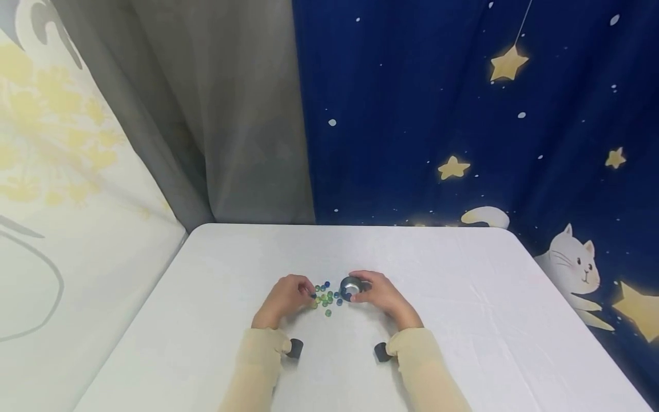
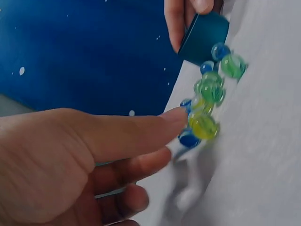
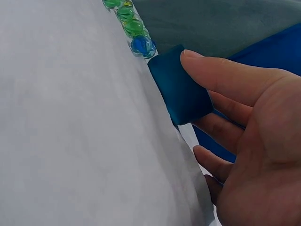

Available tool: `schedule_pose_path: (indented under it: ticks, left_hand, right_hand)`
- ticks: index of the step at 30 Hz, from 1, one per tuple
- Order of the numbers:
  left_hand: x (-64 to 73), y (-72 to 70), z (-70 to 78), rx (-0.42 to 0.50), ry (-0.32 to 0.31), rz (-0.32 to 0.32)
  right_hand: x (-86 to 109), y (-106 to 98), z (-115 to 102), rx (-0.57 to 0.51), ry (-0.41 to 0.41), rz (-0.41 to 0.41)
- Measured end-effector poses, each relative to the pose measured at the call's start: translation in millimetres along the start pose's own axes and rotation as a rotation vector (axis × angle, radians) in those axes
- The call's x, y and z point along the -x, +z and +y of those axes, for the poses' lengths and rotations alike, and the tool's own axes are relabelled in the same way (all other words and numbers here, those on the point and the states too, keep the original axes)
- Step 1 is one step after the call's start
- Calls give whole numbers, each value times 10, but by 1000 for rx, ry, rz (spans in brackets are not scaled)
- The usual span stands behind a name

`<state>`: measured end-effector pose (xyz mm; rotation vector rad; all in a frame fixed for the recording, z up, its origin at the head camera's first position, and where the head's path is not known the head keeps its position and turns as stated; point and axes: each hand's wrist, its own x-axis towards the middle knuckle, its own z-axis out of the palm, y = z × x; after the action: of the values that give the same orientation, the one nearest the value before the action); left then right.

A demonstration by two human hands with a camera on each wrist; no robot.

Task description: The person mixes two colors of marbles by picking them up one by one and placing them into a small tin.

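1. A white-covered table [image 1: 463,297] fills the lower part of the head view, its far corners rounded and its cloth faintly wrinkled.
2. Behind the table hang a plain grey curtain [image 1: 252,114] and, to its right, a navy curtain [image 1: 391,143] printed with white dots, yellow stars [image 1: 508,64] and a white cat [image 1: 571,260].
3. Along the left side is a white drape [image 1: 77,229] with pale yellow flowers and grey line work.
4. Glass marbles [image 1: 330,294], green, yellow-green and blue, lie in a loose cluster on the table between the hands; one green marble [image 1: 328,313] sits apart on the near side.
5. Just right of the cluster is a small metal cup [image 1: 351,288], its mouth facing up; it looks teal outside in the wrist views. A blue marble shows at the near part of its mouth.
6. The right hand [image 1: 383,292] holds the cup, thumb and fingers around its wall, covering its right side.
7. The left hand [image 1: 288,294] is at the cluster's left edge, thumb and fingertips narrowly spaced beside a dark blue marble [image 2: 189,138]; I cannot tell whether they grip it. The thumb hides some marbles in the left wrist view.
8. Cream sleeves [image 1: 259,355] cover both forearms, with a black wrist device [image 1: 294,348] at each cuff.
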<state>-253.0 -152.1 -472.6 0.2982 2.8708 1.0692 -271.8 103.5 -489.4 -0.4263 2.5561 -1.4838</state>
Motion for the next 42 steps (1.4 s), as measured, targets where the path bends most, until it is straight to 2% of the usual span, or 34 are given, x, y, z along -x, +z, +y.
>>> schedule_pose_path:
  ticks: [4, 8, 13, 32, 42]
  left_hand:
    - [27, -19, -40, 19, -31, -86]
    - [42, -20, -48, 29, -29, -121]
    - [50, -18, -41, 28, -13, -119]
    - [7, 87, -31, 24, -48, -97]
    - [-1, 51, -46, 54, -27, -95]
  right_hand:
    - [11, -5, 2, -10, 21, -4]
    - [12, -11, 4, -21, 23, -17]
    - [10, -21, -4, -23, 16, -31]
    - [1, -31, 5, -23, 21, -35]
    - [7, -31, 19, -40, 22, -40]
